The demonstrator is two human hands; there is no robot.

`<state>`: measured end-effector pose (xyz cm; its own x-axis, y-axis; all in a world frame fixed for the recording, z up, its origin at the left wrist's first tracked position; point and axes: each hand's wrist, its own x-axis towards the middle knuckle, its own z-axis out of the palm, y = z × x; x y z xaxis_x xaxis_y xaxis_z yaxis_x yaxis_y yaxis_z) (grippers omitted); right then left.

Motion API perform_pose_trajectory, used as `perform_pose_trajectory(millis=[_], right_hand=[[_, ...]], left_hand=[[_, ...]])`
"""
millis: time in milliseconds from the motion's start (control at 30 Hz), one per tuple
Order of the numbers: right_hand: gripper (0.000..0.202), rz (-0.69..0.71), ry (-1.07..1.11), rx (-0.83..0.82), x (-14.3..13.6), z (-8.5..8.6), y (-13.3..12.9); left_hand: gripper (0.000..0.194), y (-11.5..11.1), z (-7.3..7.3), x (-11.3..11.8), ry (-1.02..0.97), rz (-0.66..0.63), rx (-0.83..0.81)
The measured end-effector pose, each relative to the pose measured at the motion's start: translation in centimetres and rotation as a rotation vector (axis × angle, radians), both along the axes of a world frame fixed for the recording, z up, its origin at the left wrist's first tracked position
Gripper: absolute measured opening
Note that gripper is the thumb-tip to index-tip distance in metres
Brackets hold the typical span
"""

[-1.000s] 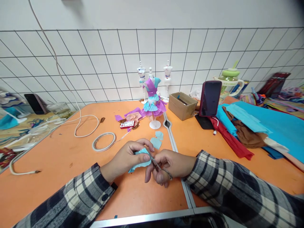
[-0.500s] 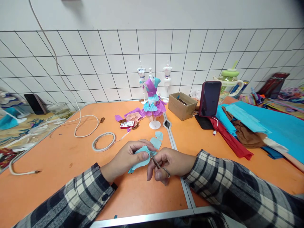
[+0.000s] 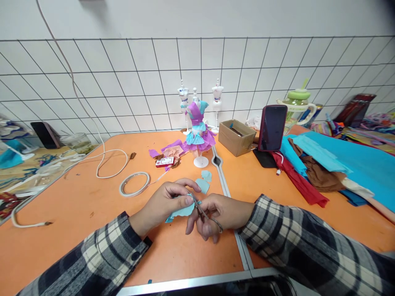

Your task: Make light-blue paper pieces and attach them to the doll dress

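Note:
My left hand (image 3: pixel 169 202) pinches a folded piece of light blue crepe paper (image 3: pixel 182 211) between thumb and fingers. In my right hand (image 3: pixel 216 213) is a small pair of metal scissors (image 3: pixel 204 215), its finger loops round my fingers and its blades at the paper's right edge. Part of the blades is hidden by the paper and my left thumb. Just beyond my hands, two light blue paper pieces (image 3: pixel 203 186) lie on the orange table (image 3: pixel 173 255). Behind them stands a small dress form (image 3: pixel 197 123) wearing a purple and blue paper dress.
A tape roll (image 3: pixel 135 184) and a white cable (image 3: pixel 101 164) lie to the left. Paper scraps with a small red box (image 3: pixel 165 162) sit near the dress form. To the right are a cardboard box (image 3: pixel 237 137), an upright phone (image 3: pixel 273 128) and coloured paper sheets (image 3: pixel 324 164).
The scissors' loops have spread slightly and the blades have shifted a little left on the paper. My left fingers have lifted and the paper has turned slightly.

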<state>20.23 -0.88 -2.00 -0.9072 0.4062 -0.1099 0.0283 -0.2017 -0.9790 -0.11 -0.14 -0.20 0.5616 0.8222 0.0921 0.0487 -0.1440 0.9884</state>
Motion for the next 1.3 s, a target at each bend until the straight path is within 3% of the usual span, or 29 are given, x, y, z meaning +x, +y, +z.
perform_pose_trajectory(millis=[733, 900, 967, 1033, 1133, 1200, 1300], right_hand=[[0.049, 0.015, 0.012, -0.044, -0.5, -0.9, 0.1], [0.057, 0.045, 0.035, -0.022, -0.3, -0.4, 0.1], [0.056, 0.051, 0.043, 0.027, 0.0, 0.1, 0.1], [0.051, -0.061, 0.064, 0.121, 0.2, 0.3, 0.2], [0.036, -0.524, 0.027, 0.341, 0.1, 0.3, 0.5], [0.029, -0.747, -0.066, 0.446, -0.1, 0.0, 0.9], [0.029, -0.782, -0.156, 0.449, -0.4, -0.5, 1.3]], left_hand=[[0.027, -0.1, -0.3, 0.2, -0.032, -0.058, 0.024], [0.027, -0.1, -0.5, 0.2, -0.019, -0.059, 0.027], [0.028, 0.0, -0.4, 0.1, -0.006, -0.004, 0.018], [0.029, 0.3, -0.3, 0.0, 0.004, 0.121, -0.018], [0.030, 0.6, -0.4, -0.3, 0.018, 0.283, -0.100], [0.032, 0.7, -0.5, -0.2, 0.051, 0.299, -0.123], [0.034, 0.6, -0.7, 0.2, 0.120, 0.264, -0.107]])
